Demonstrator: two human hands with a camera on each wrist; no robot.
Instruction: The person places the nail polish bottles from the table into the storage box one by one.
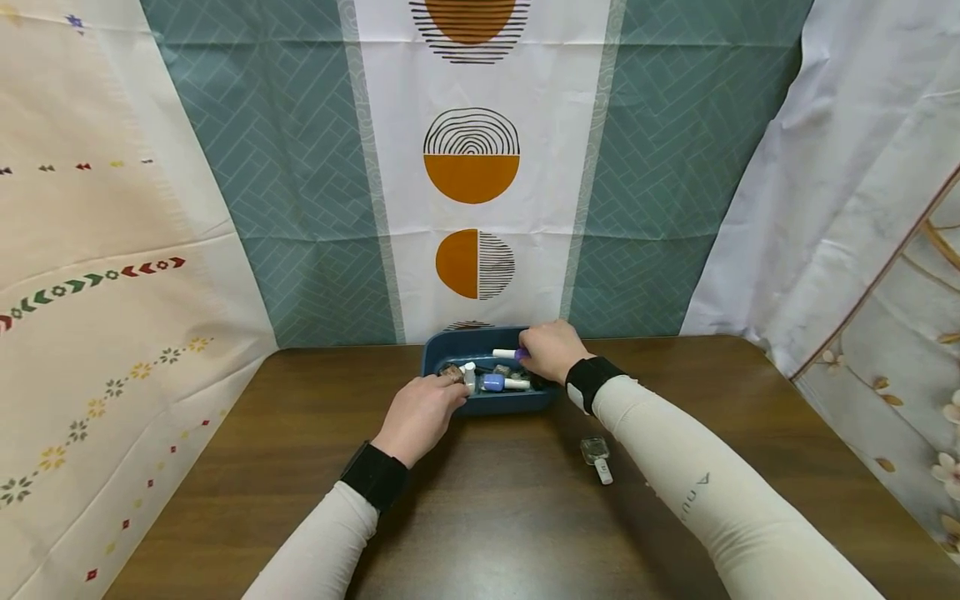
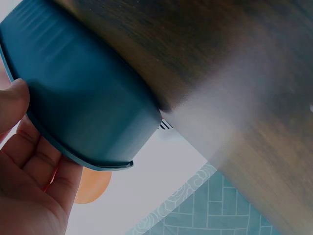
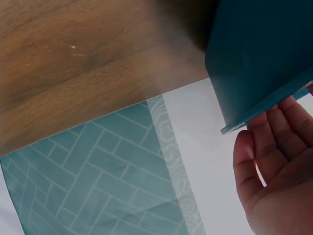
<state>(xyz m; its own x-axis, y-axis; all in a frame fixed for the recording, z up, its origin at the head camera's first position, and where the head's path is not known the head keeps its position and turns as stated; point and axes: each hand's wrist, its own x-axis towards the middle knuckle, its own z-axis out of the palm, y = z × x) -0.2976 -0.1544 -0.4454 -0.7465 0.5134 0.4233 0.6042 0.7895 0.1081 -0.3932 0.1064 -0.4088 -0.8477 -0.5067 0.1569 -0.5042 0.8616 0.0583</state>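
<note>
A dark blue plastic bin stands at the table's back edge with several small nail polish bottles inside. My left hand is at its front left corner, with the thumb on the outer wall and the fingers over the rim, gripping it. In the left wrist view, the bin's outer wall fills the upper left. My right hand reaches over the right rim, pinching a purple nail polish bottle with a white cap. A blue bottle with a white cap lies below it. The right hand's fingertips are partly hidden behind the rim in the right wrist view.
A clear nail polish bottle with a white cap lies on the brown wooden table, right of the bin and close to my right forearm. Patterned cloth hangs directly behind the table, with more cloth at both sides.
</note>
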